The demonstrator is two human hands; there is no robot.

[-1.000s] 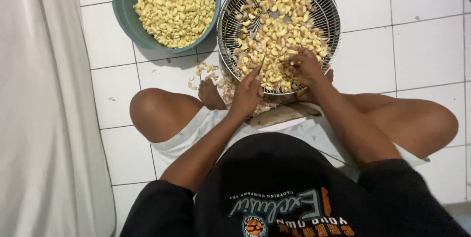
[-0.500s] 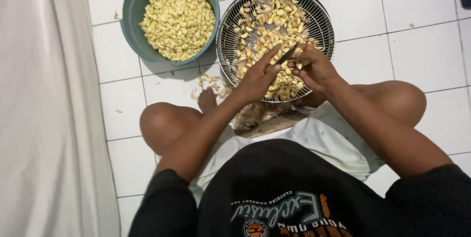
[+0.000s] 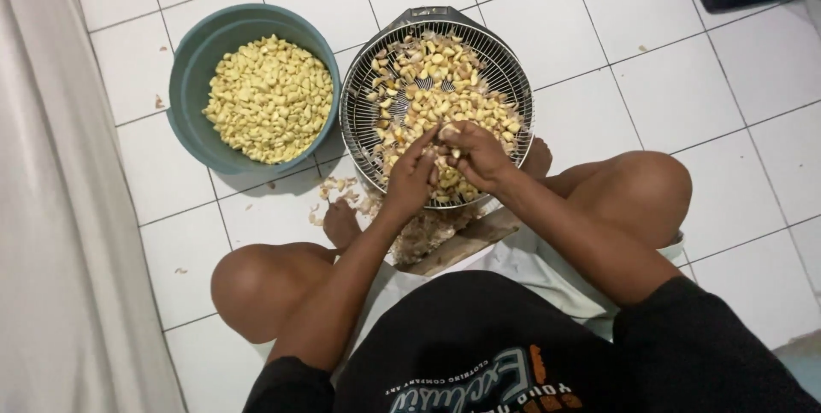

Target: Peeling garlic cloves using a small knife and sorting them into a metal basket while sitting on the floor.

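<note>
Fingertips [image 3: 445, 133] of both hands are meeting over the near part of the wire basket [image 3: 517, 92], and they are pinching one small clove [image 3: 448, 134] between them. Left hand [image 3: 411, 175] is reaching up from below with the index finger stretched out and the other fingers half curled. Right hand [image 3: 479, 156] is lying just beside it, its fingers bent inward around the same clove; how tightly they are closing, one cannot tell. Both hands are hovering low over the heap of unpeeled garlic cloves [image 3: 436, 88], which is filling the basket. To the left of the basket, touching it or almost, a teal bowl [image 3: 184, 88] is holding pale yellow peeled cloves [image 3: 269, 97]. Loose skins [image 3: 338, 195] are lying on the white tiled floor [image 3: 684, 62] near the person's foot [image 3: 340, 225]. The person is sitting with knees spread to both sides.
</note>
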